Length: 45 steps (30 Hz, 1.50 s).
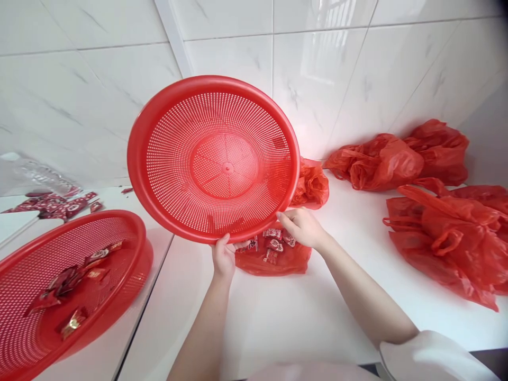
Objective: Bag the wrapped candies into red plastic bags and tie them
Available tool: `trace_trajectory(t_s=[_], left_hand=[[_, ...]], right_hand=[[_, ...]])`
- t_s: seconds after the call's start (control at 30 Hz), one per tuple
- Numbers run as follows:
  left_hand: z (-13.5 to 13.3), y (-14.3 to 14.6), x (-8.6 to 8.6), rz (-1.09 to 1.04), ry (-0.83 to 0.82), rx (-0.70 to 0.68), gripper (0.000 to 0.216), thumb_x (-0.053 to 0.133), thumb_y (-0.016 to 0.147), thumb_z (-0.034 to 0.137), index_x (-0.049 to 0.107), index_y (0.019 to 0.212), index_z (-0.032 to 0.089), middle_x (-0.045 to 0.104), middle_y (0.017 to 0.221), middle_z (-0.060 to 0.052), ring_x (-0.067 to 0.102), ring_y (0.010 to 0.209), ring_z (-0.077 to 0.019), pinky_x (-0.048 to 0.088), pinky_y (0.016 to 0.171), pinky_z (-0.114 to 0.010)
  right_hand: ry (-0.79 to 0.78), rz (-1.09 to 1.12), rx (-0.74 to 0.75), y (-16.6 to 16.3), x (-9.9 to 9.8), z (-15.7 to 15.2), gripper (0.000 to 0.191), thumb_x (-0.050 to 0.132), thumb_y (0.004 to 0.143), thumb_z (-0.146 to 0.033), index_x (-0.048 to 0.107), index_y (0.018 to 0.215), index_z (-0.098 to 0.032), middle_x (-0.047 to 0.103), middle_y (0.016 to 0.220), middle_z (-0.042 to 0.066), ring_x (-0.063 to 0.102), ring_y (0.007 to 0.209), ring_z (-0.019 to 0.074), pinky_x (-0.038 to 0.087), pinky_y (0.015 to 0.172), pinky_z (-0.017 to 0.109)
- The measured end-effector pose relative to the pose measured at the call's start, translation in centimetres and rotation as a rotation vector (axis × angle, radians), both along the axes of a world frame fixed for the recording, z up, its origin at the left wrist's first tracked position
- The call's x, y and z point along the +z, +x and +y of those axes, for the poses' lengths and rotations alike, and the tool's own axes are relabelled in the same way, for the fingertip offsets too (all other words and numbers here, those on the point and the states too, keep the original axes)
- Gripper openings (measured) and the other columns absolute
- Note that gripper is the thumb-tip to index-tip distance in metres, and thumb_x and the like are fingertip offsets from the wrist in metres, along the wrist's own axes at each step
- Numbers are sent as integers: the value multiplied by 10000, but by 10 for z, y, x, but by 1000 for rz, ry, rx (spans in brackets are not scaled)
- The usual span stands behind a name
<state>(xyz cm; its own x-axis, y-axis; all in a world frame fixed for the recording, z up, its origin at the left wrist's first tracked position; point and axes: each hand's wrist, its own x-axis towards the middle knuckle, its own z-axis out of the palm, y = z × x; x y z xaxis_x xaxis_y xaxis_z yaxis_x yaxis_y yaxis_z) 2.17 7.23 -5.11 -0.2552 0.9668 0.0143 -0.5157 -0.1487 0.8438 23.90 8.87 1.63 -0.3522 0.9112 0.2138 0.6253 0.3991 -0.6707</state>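
A round red perforated basket (166, 106) is tilted up on its edge, its empty inside facing me. My left hand (223, 259) grips its lower rim with thumb in front. My right hand (302, 226) pinches the rim at the lower right. Just behind and below the basket lies an open red plastic bag (273, 260) holding small wrapped candies. Both hands hover over the white table (278, 317).
A second red basket (24, 338) with several wrapped candies sits at the lower left. More candies (59, 205) and a clear bag (39, 174) lie far left. Crumpled red bags (377, 161) (456, 238) pile at the right, one (313, 185) behind the basket. Tiled walls close the back.
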Motion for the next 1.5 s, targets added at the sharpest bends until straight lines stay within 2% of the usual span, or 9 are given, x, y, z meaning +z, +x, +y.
trace_trajectory(t_s=[0.17,0.27,0.37,0.6,0.7,0.77,0.9,1.0,1.5], left_hand=[[3,-5,-1,19,-15,14,378,625,715,310,602,1079,213,687,957,-56,670,855,-234,603,629,-381],[5,-10,-1,15,-41,9,264,621,708,338,627,912,171,687,857,-59,671,837,-238,596,632,-373],[6,-16,2,-12,-63,-17,248,599,721,366,632,861,164,700,875,-67,672,819,-234,590,628,-367],[2,-27,14,84,-59,-177,321,628,727,424,642,910,161,698,779,-71,679,742,-245,558,547,-330],[3,-31,18,120,-11,-209,438,609,744,539,608,989,176,696,866,-104,683,749,-255,531,503,-312],[8,-38,17,83,12,-56,430,580,780,542,539,1062,219,681,981,-107,681,777,-235,528,531,-299],[23,-69,5,-28,-175,554,231,523,808,278,430,1001,192,630,920,-96,648,776,-160,516,651,-275],[29,-95,-2,-20,-174,786,263,457,764,207,375,1014,213,553,924,-45,593,742,-104,477,653,-235],[14,-102,4,176,-64,1018,258,415,781,432,402,926,218,539,883,-27,414,501,-80,268,459,-224]], right_hand=[[-146,-84,193,-1,-4,3,420,365,958,-490,649,833,-205,702,787,42,632,735,192,440,739,312],[-213,124,160,0,-7,6,402,406,940,-526,630,1072,-219,699,1036,70,642,966,228,469,858,362],[-398,478,65,0,-6,9,424,450,919,-544,563,1148,-204,648,1174,101,670,949,222,531,814,377],[-510,738,196,2,2,5,343,603,854,-458,654,1022,-164,707,1066,88,696,888,215,580,785,361],[-533,890,110,7,6,4,302,643,827,-421,677,988,-168,729,1003,74,699,876,210,579,811,371],[-538,1026,-5,12,9,4,270,673,802,-392,678,977,-185,735,991,59,705,852,200,577,825,376],[-479,1078,-109,25,13,7,254,693,782,-376,684,951,-187,738,979,60,704,865,198,570,857,384],[-375,1088,-166,37,17,8,270,695,776,-383,680,960,-187,738,964,61,702,883,208,565,876,397],[-248,1136,-319,79,31,3,228,686,779,-350,654,896,-157,719,920,101,709,884,252,571,880,454]])
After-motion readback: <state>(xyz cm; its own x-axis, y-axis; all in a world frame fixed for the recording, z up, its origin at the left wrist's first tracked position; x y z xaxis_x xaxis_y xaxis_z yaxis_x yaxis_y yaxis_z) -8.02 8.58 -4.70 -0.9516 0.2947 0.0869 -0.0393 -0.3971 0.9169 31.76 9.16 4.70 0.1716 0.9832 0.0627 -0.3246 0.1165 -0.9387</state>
